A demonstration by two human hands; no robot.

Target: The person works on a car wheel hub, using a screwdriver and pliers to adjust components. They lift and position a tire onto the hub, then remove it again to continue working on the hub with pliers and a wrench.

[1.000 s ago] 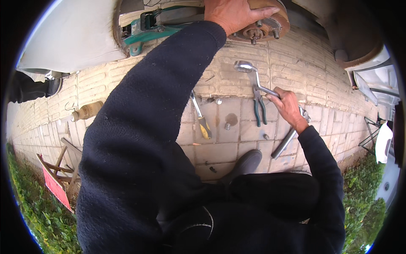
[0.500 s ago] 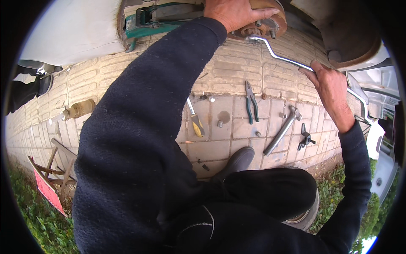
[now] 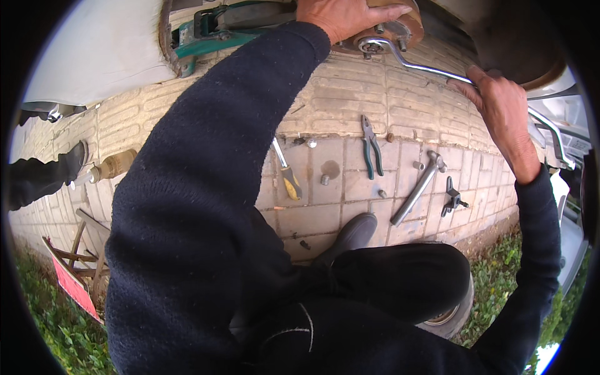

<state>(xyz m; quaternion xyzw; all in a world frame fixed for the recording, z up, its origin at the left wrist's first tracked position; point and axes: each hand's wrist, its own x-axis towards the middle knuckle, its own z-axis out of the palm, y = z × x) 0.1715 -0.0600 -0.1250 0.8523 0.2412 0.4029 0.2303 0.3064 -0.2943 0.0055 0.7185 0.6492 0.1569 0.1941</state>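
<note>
My left hand [image 3: 340, 17] rests on the rim of a rusty wheel hub [image 3: 409, 22] at the top, thumb stretched along it; the other fingers are mostly cut off by the picture's edge. Studs stick out of the hub's face. My right hand [image 3: 505, 109] is closed around the handle of a long, bent chrome ring wrench [image 3: 415, 66]. The wrench's ring end sits around the nut at the middle of the hub, and its far end shows beyond my wrist at the right.
On the paving lie pliers [image 3: 371, 150], a hammer [image 3: 415, 190], a screwdriver [image 3: 289, 178], a black puller-like tool [image 3: 452, 197] and small metal parts. A green jack [image 3: 212, 44] stands upper left. A brown bottle [image 3: 112, 165], a folding stool [image 3: 78, 256] and another person's leg [image 3: 47, 178] are left.
The wrench's ring has shifted up from just below the hub's nut to around it. My right hand has moved right with the handle. At the left, the other person's foot has shifted.
</note>
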